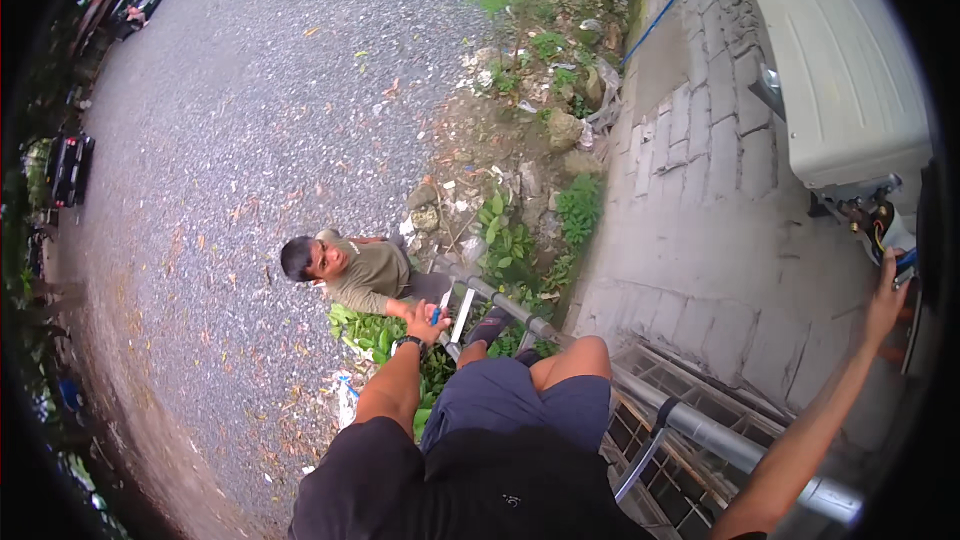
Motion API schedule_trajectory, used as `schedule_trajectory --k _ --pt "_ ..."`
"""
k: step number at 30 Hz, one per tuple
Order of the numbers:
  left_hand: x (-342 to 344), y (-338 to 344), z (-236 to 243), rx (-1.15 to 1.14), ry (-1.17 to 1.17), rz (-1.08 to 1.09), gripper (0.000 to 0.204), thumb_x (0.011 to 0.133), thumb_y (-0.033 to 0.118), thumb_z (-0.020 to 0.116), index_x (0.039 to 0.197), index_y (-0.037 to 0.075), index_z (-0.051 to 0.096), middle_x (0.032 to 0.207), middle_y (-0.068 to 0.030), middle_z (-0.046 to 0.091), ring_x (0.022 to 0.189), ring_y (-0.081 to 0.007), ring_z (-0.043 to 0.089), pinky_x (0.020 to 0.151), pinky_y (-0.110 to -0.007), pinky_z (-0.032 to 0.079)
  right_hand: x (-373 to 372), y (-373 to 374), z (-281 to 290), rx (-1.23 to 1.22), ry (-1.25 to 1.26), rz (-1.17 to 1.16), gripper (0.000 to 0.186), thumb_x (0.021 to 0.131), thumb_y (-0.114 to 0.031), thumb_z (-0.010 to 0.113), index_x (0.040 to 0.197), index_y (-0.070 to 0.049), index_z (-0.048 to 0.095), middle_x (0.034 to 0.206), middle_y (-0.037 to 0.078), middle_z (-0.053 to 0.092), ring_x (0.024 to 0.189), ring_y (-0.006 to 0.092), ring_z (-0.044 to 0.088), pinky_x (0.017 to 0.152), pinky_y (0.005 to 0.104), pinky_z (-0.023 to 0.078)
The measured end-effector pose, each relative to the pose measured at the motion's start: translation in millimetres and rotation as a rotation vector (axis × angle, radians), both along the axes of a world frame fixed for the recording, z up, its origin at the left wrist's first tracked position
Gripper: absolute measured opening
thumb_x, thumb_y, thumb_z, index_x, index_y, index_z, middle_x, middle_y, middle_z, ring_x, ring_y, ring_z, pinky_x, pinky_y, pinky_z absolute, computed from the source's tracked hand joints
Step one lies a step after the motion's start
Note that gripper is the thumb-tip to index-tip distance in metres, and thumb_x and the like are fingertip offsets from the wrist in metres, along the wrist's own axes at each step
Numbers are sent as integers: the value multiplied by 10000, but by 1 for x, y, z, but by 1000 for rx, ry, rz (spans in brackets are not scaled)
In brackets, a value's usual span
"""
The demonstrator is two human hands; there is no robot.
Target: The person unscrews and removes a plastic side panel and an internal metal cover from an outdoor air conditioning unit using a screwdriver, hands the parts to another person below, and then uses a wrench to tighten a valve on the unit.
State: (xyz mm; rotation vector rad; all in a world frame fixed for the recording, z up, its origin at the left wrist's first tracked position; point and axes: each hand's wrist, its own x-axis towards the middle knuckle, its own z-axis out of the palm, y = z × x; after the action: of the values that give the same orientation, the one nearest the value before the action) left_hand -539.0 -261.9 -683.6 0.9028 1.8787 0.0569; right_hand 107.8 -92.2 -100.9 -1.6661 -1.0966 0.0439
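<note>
My left hand [430, 323], with a dark band at the wrist, reaches down beside the ladder. Its fingers are closed on a small blue object [436, 316] whose kind is too small to tell. A co-worker's hand [400, 308] meets mine there, so the two partly overlap. Off to the right, my right hand [886, 302] is raised at the side of a beige outdoor air-conditioner unit [850, 70]. Its fingers are bent against a blue and dark object [905, 266], partly hidden near the picture's rim. Brass valves and exposed wires [875, 223] show just above that hand.
Below me, a co-worker in an olive shirt [375, 275] looks up from beside plants. Metal pipes [700, 430] and a grille [680, 470] run along the grey block wall [690, 270]. White ladder rungs [463, 314] show near my feet. Gravel [280, 90] spreads left; a dark car [70, 170] stands beyond.
</note>
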Motion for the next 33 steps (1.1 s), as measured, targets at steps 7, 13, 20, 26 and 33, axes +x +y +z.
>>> schedule_trajectory --k 7,13,20,26,33 --pt "-10 -29 -31 54 189 83 511 942 357 634 1315 35 498 1246 -211 600 1149 -390 588 982 -474 468 -68 24 11 5 264 224 153 957 -165 720 991 -126 576 710 -105 464 502 -8 344 437 216 247" --pt "60 41 56 476 193 -46 294 1044 268 521 1147 5 599 1086 -268 666 1032 -465 622 879 -503 486 -46 9 11 34 134 237 135 951 -156 726 983 -106 605 788 -73 542 650 29 434 573 240 372" --pt "272 193 354 859 -732 -377 250 1017 182 500 950 -9 646 798 -66 671 720 -151 632 671 -313 510 -63 26 1 93 182 210 253 909 -163 775 1080 -49 628 855 -55 586 790 48 505 712 250 444" --pt "377 223 523 903 -1187 -576 263 988 203 462 802 25 516 1061 -105 597 1009 -211 592 837 -377 508 -96 0 -16 164 165 159 465 906 -30 682 1339 -27 513 1156 46 635 1006 130 615 912 301 488" --pt "397 199 457 79 -1824 -435 355 1024 417 530 931 79 588 1152 -116 681 1041 -212 650 761 -332 513 -140 -59 -77 -93 469 177 373 967 5 567 1322 -12 454 1085 111 646 926 179 683 781 330 541"
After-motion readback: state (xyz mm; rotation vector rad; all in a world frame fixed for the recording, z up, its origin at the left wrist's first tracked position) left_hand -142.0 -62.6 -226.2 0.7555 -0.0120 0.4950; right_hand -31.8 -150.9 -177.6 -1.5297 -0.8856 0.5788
